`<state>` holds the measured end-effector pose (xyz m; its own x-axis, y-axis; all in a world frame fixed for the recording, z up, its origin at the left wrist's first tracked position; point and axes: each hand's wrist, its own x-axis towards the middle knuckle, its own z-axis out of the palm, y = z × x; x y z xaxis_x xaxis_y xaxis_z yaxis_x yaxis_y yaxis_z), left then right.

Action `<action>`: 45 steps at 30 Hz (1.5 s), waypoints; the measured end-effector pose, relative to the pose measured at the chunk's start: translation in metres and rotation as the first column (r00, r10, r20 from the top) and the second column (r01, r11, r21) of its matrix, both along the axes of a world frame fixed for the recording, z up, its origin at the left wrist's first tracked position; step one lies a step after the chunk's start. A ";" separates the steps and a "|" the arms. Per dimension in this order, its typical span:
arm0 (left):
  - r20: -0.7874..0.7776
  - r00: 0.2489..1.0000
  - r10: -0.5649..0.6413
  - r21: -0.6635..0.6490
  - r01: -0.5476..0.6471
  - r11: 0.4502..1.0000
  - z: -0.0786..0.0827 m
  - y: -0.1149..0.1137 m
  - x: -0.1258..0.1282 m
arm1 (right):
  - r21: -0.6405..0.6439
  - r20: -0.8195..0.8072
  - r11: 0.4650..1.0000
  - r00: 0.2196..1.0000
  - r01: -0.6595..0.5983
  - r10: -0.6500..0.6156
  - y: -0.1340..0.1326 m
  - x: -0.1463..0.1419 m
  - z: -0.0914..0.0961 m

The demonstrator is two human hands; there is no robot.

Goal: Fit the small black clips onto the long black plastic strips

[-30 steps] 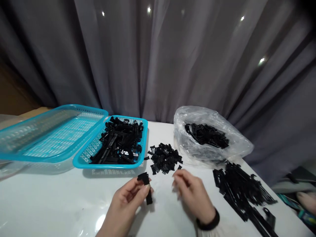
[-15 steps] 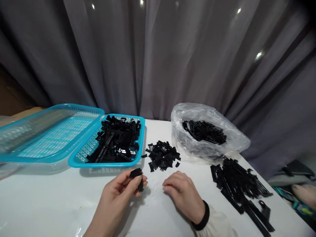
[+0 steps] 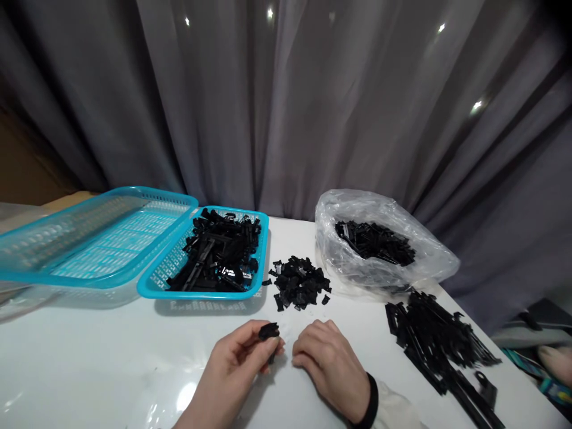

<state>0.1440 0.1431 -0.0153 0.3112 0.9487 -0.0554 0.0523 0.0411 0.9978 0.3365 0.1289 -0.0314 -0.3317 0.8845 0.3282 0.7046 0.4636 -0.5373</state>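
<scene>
My left hand (image 3: pixel 243 363) pinches a small black plastic part (image 3: pixel 269 331) between thumb and fingers, just above the white table. Part of that piece is hidden behind the fingertips. Close by on the right, my right hand (image 3: pixel 328 366) rests low over the table with its fingers curled together. Whether anything lies inside those fingers is hidden. Beyond both hands a pile of small black plastic pieces (image 3: pixel 299 283) lies on the table.
A blue basket (image 3: pixel 196 295) full of black plastic parts stands left of the pile. Farther left is another blue basket (image 3: pixel 102 277). A clear plastic bag (image 3: pixel 348 265) holds more black parts. Long black strips (image 3: pixel 435 339) lie at right. A grey curtain (image 3: pixel 286 107) hangs behind.
My left hand has moved right and nearer to my right hand, keeping the black plastic part. My right hand has hardly moved. The whole view has shifted slightly.
</scene>
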 end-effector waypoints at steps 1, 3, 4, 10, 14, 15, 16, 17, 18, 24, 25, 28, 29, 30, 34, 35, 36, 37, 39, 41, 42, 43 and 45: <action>-0.026 0.999 -0.027 0.023 0.027 0.999 -0.002 -0.001 0.000 | 0.005 -0.082 1.000 0.997 0.002 -0.001 0.000 0.001 0.004; -0.088 0.993 -0.078 0.082 0.085 0.993 -0.004 -0.004 0.000 | 0.027 -0.270 1.000 0.963 0.010 -0.003 -0.002 0.002 0.013; -0.124 0.988 -0.098 0.113 0.112 0.987 -0.004 -0.004 0.001 | 0.041 -0.356 0.999 0.934 0.016 -0.001 -0.004 0.002 0.018; -0.263 0.958 -0.111 0.247 0.178 0.952 -0.003 -0.007 0.002 | 0.026 -0.506 1.000 0.862 -0.017 0.028 -0.012 -0.007 0.030; -0.303 0.943 -0.136 0.306 0.232 0.923 -0.005 -0.008 0.002 | 0.009 -0.499 0.999 0.866 -0.034 0.033 -0.012 -0.011 0.033; -0.304 0.942 -0.144 0.319 0.243 0.916 -0.005 -0.008 0.001 | 0.011 -0.490 0.999 0.871 -0.041 0.041 -0.012 -0.012 0.033; -0.299 0.942 -0.154 0.329 0.253 0.910 -0.006 -0.008 0.001 | 0.010 -0.482 0.999 0.875 -0.049 0.047 -0.012 -0.012 0.034; -0.290 0.943 -0.162 0.338 0.259 0.905 -0.006 -0.009 0.001 | 0.003 -0.476 0.998 0.878 -0.059 0.053 -0.012 -0.013 0.034; -0.282 0.945 -0.164 0.346 0.260 0.901 -0.007 -0.009 0.002 | -0.012 -0.475 0.997 0.878 -0.070 0.056 -0.012 -0.013 0.034; -0.305 0.932 -0.197 0.350 0.302 0.887 -0.004 -0.010 0.003 | -0.260 -0.564 0.955 0.825 -0.145 -0.029 -0.013 -0.010 0.038; -0.313 0.928 -0.200 0.351 0.309 0.884 -0.004 -0.011 0.003 | -0.303 -0.579 0.940 0.814 -0.158 -0.049 -0.013 -0.009 0.038; -0.327 0.920 -0.217 0.356 0.333 0.873 -0.005 -0.011 0.002 | -0.405 -0.618 0.889 0.781 -0.213 -0.094 -0.013 -0.007 0.039; -0.332 0.917 -0.222 0.356 0.340 0.870 -0.005 -0.011 0.002 | -0.427 -0.639 0.872 0.762 -0.241 -0.102 -0.012 -0.007 0.038; -0.341 0.912 -0.228 0.360 0.351 0.865 -0.005 -0.011 0.002 | -0.440 -0.666 0.856 0.738 -0.273 -0.107 -0.012 -0.007 0.037; -0.388 0.893 -0.226 0.404 0.385 0.830 -0.002 -0.010 0.001 | -0.478 -0.801 0.769 0.570 -0.425 -0.183 -0.011 -0.010 0.026; -0.397 0.890 -0.226 0.417 0.394 0.819 -0.001 -0.010 0.000 | -0.493 -0.820 0.740 0.530 -0.458 -0.218 -0.011 -0.011 0.023; -0.405 0.885 -0.228 0.429 0.404 0.808 0.000 -0.010 0.000 | -0.505 -0.831 0.712 0.498 -0.488 -0.248 -0.011 -0.012 0.020; -0.412 0.881 -0.231 0.435 0.413 0.800 0.001 -0.010 0.000 | -0.511 -0.838 0.691 0.477 -0.512 -0.265 -0.011 -0.012 0.017; -0.428 0.872 -0.236 0.445 0.431 0.785 0.002 -0.009 0.000 | -0.504 -0.848 0.674 0.459 -0.540 -0.265 -0.012 -0.012 0.014; -0.438 0.867 -0.239 0.460 0.444 0.768 0.001 -0.009 0.000 | -0.491 -0.853 0.677 0.459 -0.548 -0.247 -0.011 -0.011 0.013; -0.434 0.868 -0.240 0.478 0.448 0.755 0.000 -0.009 0.000 | -0.490 -0.852 0.678 0.464 -0.548 -0.241 -0.011 -0.011 0.013; -0.424 0.874 -0.236 0.501 0.443 0.744 -0.002 -0.009 0.000 | -0.495 -0.848 0.676 0.473 -0.547 -0.239 -0.011 -0.010 0.013; -0.405 0.883 -0.238 0.532 0.439 0.724 -0.006 -0.009 0.000 | -0.510 -0.835 0.668 0.497 -0.542 -0.234 -0.010 -0.009 0.015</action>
